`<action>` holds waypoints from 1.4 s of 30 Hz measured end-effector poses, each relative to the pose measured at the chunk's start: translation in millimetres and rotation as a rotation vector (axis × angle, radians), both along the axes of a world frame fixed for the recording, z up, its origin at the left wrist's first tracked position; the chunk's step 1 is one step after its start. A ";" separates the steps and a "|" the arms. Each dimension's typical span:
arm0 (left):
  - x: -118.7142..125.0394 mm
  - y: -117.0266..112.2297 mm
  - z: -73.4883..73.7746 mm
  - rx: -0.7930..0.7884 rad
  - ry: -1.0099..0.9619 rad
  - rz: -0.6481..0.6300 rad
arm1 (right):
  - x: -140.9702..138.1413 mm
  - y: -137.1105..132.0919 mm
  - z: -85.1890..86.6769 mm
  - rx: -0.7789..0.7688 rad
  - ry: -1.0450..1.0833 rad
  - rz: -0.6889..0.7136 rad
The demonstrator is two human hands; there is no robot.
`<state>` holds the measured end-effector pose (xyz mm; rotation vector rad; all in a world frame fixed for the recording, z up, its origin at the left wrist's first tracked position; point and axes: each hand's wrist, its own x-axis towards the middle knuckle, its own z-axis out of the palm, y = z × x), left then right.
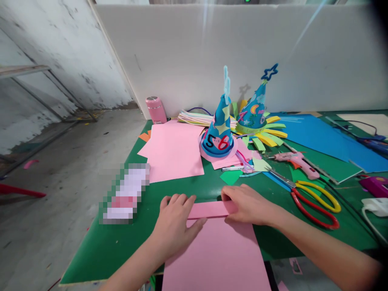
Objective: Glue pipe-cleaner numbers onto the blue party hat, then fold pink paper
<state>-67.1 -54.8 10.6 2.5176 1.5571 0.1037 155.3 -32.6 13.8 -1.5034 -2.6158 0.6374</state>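
Note:
A pink sheet of paper [215, 254] lies over the near edge of the green table, its far end folded into a flat strip [209, 209]. At the strip's left end, my left hand [176, 222] has its fingers over the far edge and its thumb along the near edge. My right hand [250, 205] pinches the right end with curled fingers and thumb. The sheet's lower part runs out of view at the bottom. Beyond my right hand rest scissors [294, 186] with one red and one yellow handle.
Two blue cone party hats [218, 128] stand at the back, one with a star on top. Larger pink sheets [177, 149] lie left of them, near a pink bottle [156, 110]. A pink glue gun [298, 161] and blue sheets [315, 135] are at right. A blurred-out object [129, 194] lies left.

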 end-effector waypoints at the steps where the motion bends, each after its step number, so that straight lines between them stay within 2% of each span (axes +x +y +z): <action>1: 1.2 4.5 2.8 -0.022 0.006 -0.021 | 0.4 -1.0 0.2 -0.003 0.009 0.000; 7: 2.7 26.6 7.6 -0.195 -0.005 -0.138 | 7.3 -3.5 2.9 -0.035 0.047 0.027; 12: 0.2 25.8 14.6 -0.384 -0.109 -0.194 | 13.3 -7.0 10.9 -0.069 0.091 0.070; 17: 1.4 14.9 26.1 -0.352 -0.099 -0.182 | 11.5 -12.2 11.9 -0.028 0.066 0.195; 19: 2.1 17.6 30.4 -0.341 -0.068 -0.218 | 10.1 -9.1 12.8 0.008 0.054 0.221; 21: 2.5 27.1 39.3 -0.295 -0.018 -0.294 | 9.1 -0.2 21.3 0.082 0.039 0.222; 22: 2.7 33.5 47.0 -0.242 0.032 -0.331 | 8.7 6.1 29.9 0.143 0.029 0.222; 24: 2.9 46.3 70.0 -0.011 0.095 -0.338 | 8.2 19.6 55.1 0.362 0.034 0.183; 25: 3.1 50.8 84.1 0.151 0.120 -0.338 | 8.3 25.3 70.2 0.500 0.057 0.159; 27: 3.2 52.8 111.3 0.607 0.140 -0.278 | 8.7 31.0 97.7 0.797 0.109 0.067; 28: 3.1 49.9 121.0 0.805 0.137 -0.237 | 9.2 30.2 106.8 0.927 0.114 0.013; 29: 2.9 44.5 126.1 0.936 0.132 -0.212 | 9.7 27.0 110.8 1.015 0.112 -0.016; 30: 2.6 37.4 125.4 1.018 0.122 -0.246 | 10.1 21.7 108.9 1.066 0.111 -0.029; 32: 2.2 20.5 106.5 1.045 0.118 -0.319 | 10.9 6.0 87.2 1.042 0.108 0.006; 34: 2.3 3.6 69.7 0.935 0.110 -0.368 | 10.9 -13.4 48.7 0.901 0.114 0.029; 36: 3.1 -10.6 27.6 0.826 0.070 -0.356 | 10.5 -33.1 7.0 0.734 0.112 0.047; 38: 4.0 -21.5 -7.1 0.726 0.074 -0.314 | 10.4 -49.9 -25.4 0.605 0.114 -0.001; 40: 4.3 -29.0 -28.4 0.642 0.086 -0.268 | 11.6 -61.4 -43.5 0.536 0.124 -0.064; 42: 3.6 -33.3 -38.1 0.574 0.084 -0.272 | 14.5 -67.0 -50.4 0.516 0.144 -0.126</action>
